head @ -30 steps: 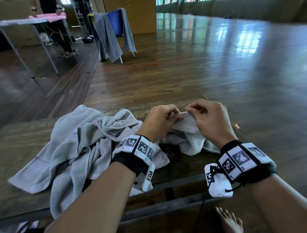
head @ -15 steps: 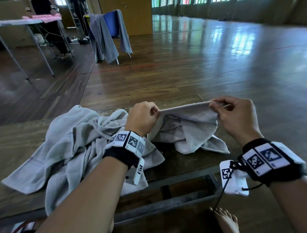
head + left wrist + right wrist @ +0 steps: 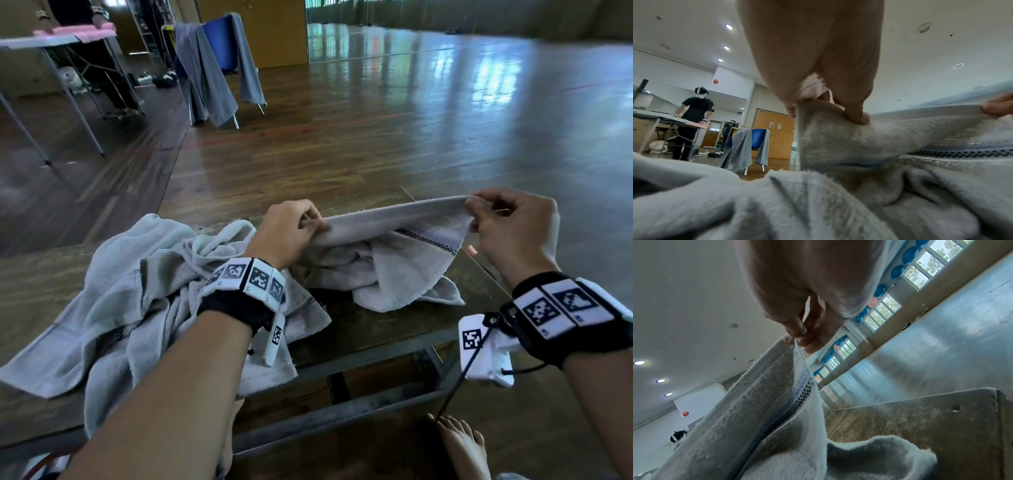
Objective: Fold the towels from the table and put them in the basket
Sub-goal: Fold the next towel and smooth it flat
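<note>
A pale grey towel (image 3: 394, 253) with a dark checked stripe is stretched by its top edge between my two hands above the wooden table (image 3: 363, 329); its lower part lies crumpled on the wood. My left hand (image 3: 291, 229) pinches the towel's left end, seen close in the left wrist view as fingers (image 3: 855, 113) curled on the towel (image 3: 890, 138). My right hand (image 3: 507, 222) pinches the right corner; the right wrist view shows thumb and fingertips (image 3: 797, 337) nipping the towel (image 3: 760, 402). A heap of other grey towels (image 3: 113, 294) lies to the left. No basket is in view.
The table's front edge and metal frame (image 3: 342, 407) run below my wrists, with my bare foot (image 3: 462, 442) under them. Beyond lies a wooden floor, a blue chair (image 3: 219, 41) draped with grey cloth, and another table (image 3: 51, 41) where a person stands.
My hands, close together on the bunched towel a second ago, have moved apart; the right hand went right, drawing the towel's top edge out straight between them.
</note>
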Tool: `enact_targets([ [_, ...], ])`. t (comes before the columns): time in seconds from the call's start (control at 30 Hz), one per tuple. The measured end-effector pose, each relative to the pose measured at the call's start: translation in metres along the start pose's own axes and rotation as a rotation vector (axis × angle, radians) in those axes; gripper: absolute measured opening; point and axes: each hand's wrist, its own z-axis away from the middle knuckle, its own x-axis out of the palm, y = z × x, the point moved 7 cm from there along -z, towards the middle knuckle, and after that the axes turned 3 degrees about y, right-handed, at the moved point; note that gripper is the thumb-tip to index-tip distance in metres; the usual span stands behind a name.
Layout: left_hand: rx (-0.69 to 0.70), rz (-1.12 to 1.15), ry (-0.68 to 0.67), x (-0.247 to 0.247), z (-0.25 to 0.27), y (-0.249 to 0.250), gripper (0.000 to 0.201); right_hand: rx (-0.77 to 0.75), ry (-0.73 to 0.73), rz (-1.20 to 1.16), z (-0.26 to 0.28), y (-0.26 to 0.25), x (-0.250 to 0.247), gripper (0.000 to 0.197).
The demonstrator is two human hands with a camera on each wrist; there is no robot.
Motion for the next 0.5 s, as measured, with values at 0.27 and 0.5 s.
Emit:
enact_targets([
  [0.27, -0.174, 0.031, 0.262, -0.032, 0.006, -0.029, 0.022, 0.064, -0.012, 0.036, 0.001, 0.019, 0.004, 0.022],
  [0.5, -0.240, 0.191, 0.004, -0.005, 0.006, -0.028, 0.021, 0.097, -0.445, 0.160, 0.010, 0.038, 0.048, 0.018],
])
